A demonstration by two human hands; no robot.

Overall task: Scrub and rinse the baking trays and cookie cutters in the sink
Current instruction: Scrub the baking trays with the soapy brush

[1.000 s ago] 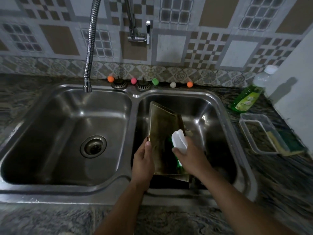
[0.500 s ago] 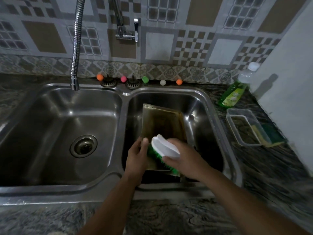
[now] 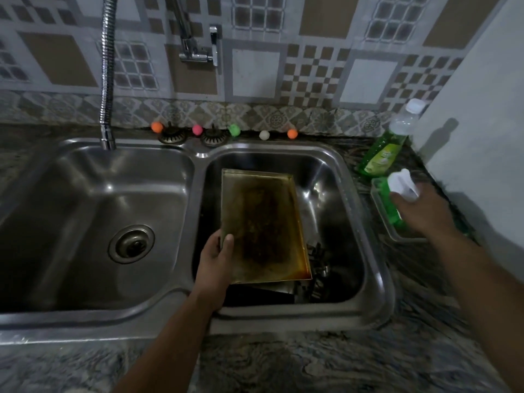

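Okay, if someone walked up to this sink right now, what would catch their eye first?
Probably the stained baking tray, propped in the right basin of the sink and gripped at its edge by the left hand. Next, the right hand holding a green-and-white scrub brush over the clear container on the counter.

- Left hand [image 3: 217, 258] gripping the near left edge of a stained baking tray [image 3: 263, 225], thumb over the rim.
- Tray tilted in the right basin of a steel double sink [image 3: 377, 282], resting over dark metal pieces [image 3: 317, 268], too dim to identify.
- Right hand [image 3: 422, 211] out over the counter, holding a white-handled brush with green bristles [image 3: 397, 194] above a clear plastic container [image 3: 381, 217].
- Green dish soap bottle [image 3: 382, 154] lying just behind the container.
- Flexible faucet hose [image 3: 107, 80] hanging over the left basin.
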